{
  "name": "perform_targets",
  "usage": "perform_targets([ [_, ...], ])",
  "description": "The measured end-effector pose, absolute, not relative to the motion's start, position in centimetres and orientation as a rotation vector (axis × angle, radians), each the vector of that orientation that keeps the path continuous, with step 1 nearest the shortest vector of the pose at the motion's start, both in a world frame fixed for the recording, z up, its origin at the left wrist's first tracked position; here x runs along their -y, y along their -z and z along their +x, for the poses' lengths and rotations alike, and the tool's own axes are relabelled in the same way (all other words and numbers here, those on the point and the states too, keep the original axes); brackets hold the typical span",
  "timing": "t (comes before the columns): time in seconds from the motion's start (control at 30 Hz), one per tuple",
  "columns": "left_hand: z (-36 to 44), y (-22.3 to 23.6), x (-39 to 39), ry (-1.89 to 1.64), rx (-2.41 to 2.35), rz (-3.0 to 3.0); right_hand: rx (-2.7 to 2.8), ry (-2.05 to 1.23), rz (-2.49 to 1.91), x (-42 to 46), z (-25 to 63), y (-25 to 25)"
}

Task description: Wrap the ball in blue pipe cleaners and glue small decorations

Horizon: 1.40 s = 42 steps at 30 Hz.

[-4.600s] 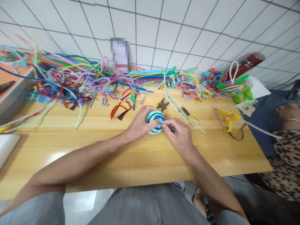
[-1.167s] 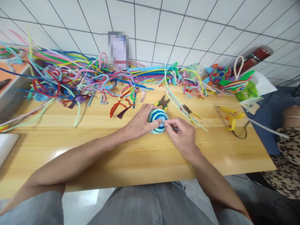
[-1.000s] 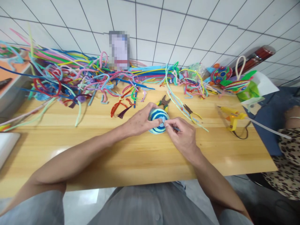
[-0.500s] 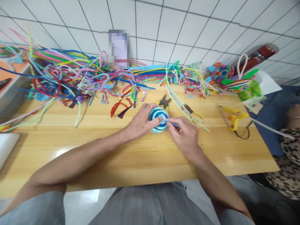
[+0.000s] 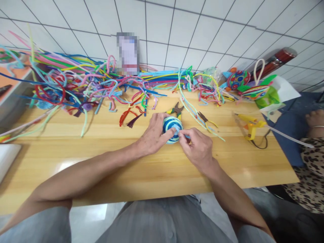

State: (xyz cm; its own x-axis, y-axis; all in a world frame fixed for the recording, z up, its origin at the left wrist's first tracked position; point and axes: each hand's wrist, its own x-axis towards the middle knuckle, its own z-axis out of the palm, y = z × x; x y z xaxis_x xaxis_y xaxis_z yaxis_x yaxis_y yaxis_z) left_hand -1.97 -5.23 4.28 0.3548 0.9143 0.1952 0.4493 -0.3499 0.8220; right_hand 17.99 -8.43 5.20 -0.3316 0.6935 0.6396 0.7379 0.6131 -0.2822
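A round coil of blue, white and pale green pipe cleaners [image 5: 172, 127] rests on the wooden table [image 5: 141, 168]. My left hand [image 5: 153, 135] wraps round its left side, thumb on its face. My right hand [image 5: 197, 146] is pinched on the light blue pipe cleaner end at the coil's right edge. Green-handled pliers [image 5: 176, 110] lie just behind the coil.
A long heap of coloured pipe cleaners [image 5: 76, 84] runs along the tiled wall. A second pair of pliers [image 5: 206, 122] and a yellow glue gun [image 5: 250, 126] lie to the right. Finished colourful pieces [image 5: 249, 88] stand at the back right. Another person's hand [image 5: 314, 118] rests at the right edge.
My right hand has pulled the light blue end in closer to the coil's edge. The coil has turned a little under my left hand. The person's hand at the right has shifted.
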Motion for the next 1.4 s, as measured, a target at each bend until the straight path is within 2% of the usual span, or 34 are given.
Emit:
perform_targets([
  [0.4, -2.4, -5.0, 4.7, -0.827, -1.165, 1.934, 2.033, -0.028, -1.136, 8.5, 17.7, -4.8],
  [0.7, -4.3, -6.7, 1.3, -0.557, -0.888, 2.004, 2.070, -0.018, -1.117, 8.7, 17.4, -4.8],
  [0.87, -4.7, -7.3, 1.1, -0.417, -0.908, 1.931, 2.079, -0.069, -1.089, 8.8, 17.2, -4.9],
  [1.4, -4.8, -6.6, 1.5, -0.523, -0.890, 1.943, 2.018, -0.281, -1.066, 8.4, 17.8, -5.4],
])
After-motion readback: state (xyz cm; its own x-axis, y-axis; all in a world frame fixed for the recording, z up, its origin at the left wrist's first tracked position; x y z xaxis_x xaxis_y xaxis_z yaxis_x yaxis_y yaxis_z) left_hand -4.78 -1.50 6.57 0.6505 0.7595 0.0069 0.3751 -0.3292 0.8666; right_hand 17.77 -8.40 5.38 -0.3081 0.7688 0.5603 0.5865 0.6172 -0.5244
